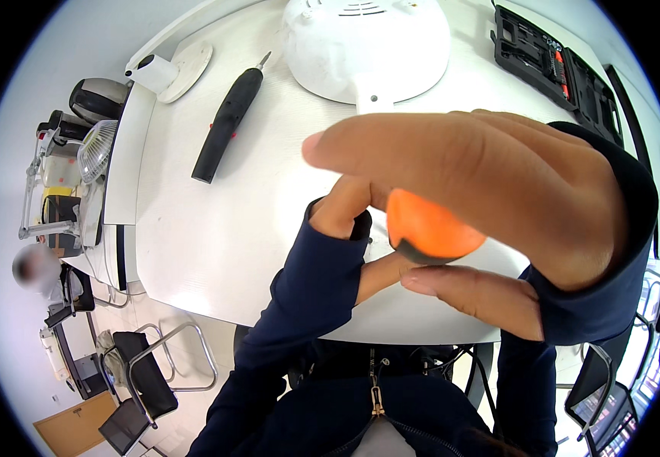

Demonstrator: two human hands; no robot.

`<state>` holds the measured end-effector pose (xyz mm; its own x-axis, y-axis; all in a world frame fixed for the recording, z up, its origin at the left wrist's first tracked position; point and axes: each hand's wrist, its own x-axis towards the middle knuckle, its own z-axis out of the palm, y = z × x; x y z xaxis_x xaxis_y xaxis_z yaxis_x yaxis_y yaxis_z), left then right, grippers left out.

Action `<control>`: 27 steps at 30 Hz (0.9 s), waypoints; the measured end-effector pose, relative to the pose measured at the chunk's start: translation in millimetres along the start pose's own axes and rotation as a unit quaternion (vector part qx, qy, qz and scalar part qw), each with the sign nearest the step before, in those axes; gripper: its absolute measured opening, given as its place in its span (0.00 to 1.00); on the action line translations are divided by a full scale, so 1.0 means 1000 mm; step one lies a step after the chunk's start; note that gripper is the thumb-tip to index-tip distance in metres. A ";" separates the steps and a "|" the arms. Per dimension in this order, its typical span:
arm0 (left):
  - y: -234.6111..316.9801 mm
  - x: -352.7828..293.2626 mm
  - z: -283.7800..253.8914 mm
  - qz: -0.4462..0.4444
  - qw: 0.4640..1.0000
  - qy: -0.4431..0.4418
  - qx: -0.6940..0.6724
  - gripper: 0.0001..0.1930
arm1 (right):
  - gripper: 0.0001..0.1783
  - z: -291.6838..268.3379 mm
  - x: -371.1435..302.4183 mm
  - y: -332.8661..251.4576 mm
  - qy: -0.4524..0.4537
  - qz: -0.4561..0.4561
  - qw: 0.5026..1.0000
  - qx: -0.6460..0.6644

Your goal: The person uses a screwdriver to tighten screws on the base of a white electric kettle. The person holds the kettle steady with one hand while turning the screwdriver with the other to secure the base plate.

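Close to the camera, my right hand [490, 183] is closed around a rounded orange-and-black handle [429, 228], seen nearly end-on. Its thumb presses from below and its fingers arch over the top. Whatever the handle leads to is hidden. Below and behind it, my left hand [349, 199] reaches up from a dark blue sleeve, its bent fingers and thumb around the same spot; the fingertips and what they hold are covered. Beyond my hands lies a white rounded housing [368, 57] with vent slots, its narrow neck pointing toward me and running behind my right hand.
A black pen-shaped electric screwdriver [228, 126] lies left on the white table [185, 251]. A white round stand [189, 72] sits at the far left, an opened black tool case [554, 68] at the far right. Chairs [147, 373] and a distant person [36, 266] are leftward.
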<state>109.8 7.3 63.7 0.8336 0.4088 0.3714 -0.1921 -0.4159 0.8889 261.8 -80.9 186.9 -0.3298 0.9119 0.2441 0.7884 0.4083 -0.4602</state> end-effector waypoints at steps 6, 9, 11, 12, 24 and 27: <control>0.002 -0.001 -0.002 0.006 1.000 -0.007 0.000 0.21 | 0.31 0.001 -0.003 0.003 0.021 -0.010 0.998 -0.059; 0.000 -0.004 -0.003 -0.001 1.000 -0.004 0.017 0.21 | 0.32 0.001 -0.002 0.008 -0.006 0.001 1.000 -0.003; 0.005 -0.004 -0.004 -0.001 0.999 0.001 0.034 0.21 | 0.32 0.001 -0.003 0.006 -0.010 -0.002 1.000 -0.027; 0.008 -0.003 -0.005 0.001 0.999 -0.004 0.041 0.20 | 0.33 0.000 -0.004 0.003 -0.005 -0.004 0.999 -0.034; 0.013 0.002 -0.006 0.032 0.999 0.008 0.028 0.18 | 0.34 -0.001 -0.003 0.002 0.001 -0.001 0.999 0.038; 0.014 -0.002 -0.003 0.019 0.994 0.058 0.088 0.20 | 0.33 0.000 0.003 0.001 -0.018 -0.006 0.999 0.034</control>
<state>103.5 2.5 76.4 0.7603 0.4770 0.4409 -0.1204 -0.5636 0.8172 261.7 -77.7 187.0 -0.3582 0.9075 0.2192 0.7478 0.4195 -0.5146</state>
